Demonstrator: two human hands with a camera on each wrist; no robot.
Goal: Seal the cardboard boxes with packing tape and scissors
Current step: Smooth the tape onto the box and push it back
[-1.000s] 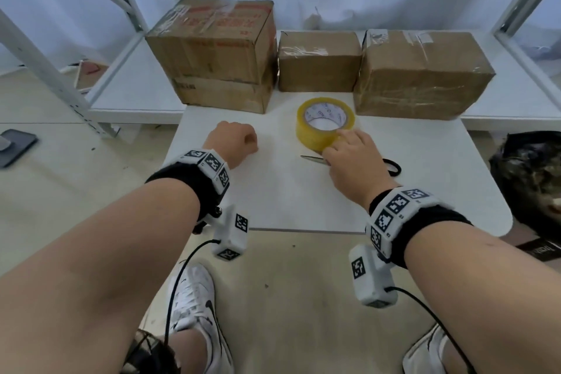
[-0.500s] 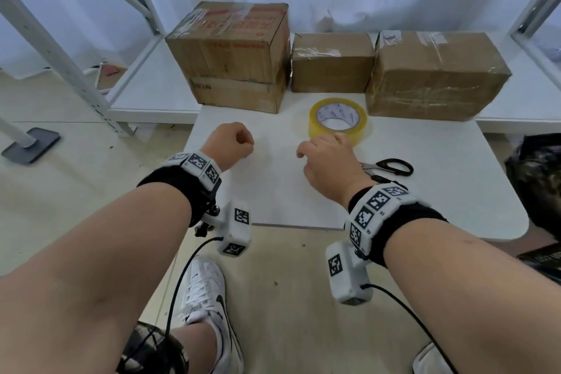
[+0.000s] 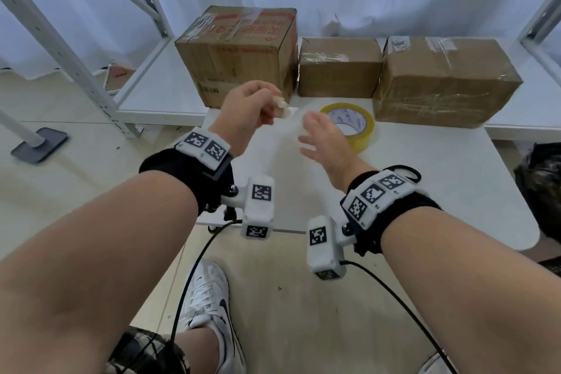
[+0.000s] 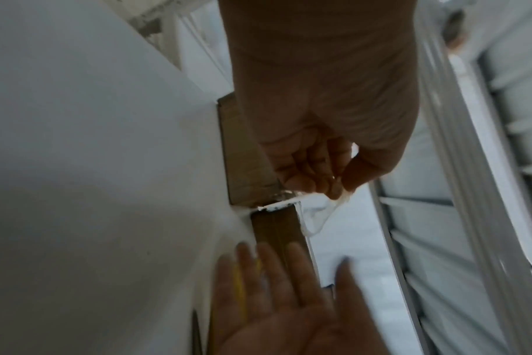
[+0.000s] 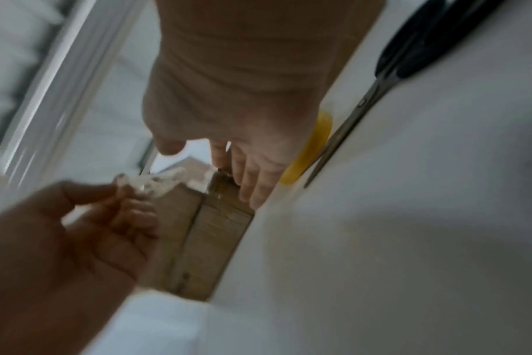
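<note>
My left hand (image 3: 267, 106) is raised above the white table (image 3: 440, 191) and pinches a crumpled scrap of clear tape (image 3: 282, 107) between thumb and fingers. The same scrap (image 4: 316, 216) hangs below those fingers in the left wrist view. Just to the right, my right hand (image 3: 312, 136) is open with fingers spread, close to the scrap (image 5: 149, 183); whether it touches is unclear. The yellow tape roll (image 3: 359, 127) lies flat behind that hand. Black-handled scissors (image 3: 406, 173) lie partly hidden behind my right wrist band. Three cardboard boxes stand at the back: a large one (image 3: 239, 55), a small one (image 3: 340, 70) and a wide one (image 3: 446, 82).
White metal shelving (image 3: 158, 97) runs behind and beside the table, with upright posts (image 3: 60, 48) at the left. A dark bag (image 3: 540, 191) sits on the floor at the right. My shoes (image 3: 206, 307) are below the table's near edge.
Both hands have lifted off the table. The left fist has risen and now pinches a tape scrap. The right hand has opened and moved up beside it.
</note>
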